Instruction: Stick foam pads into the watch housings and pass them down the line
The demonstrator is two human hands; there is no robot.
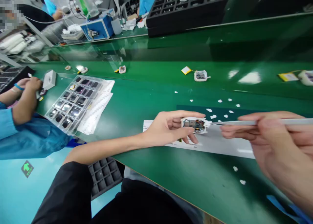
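Tweezers [241,122] in right hand [281,141]; white device [195,125] in left hand [165,127].

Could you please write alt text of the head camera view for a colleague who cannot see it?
A left hand holds a small white-cased device with exposed electronics while the right hand brings a tweezer-like tool to its edge. White scraps dot the green workbench; a co-worker in blue works farther left.

Black sleeve [66,194] ending near left elbow; black clothing [144,204] at lap; left forearm [110,150], hands [161,129] bare.
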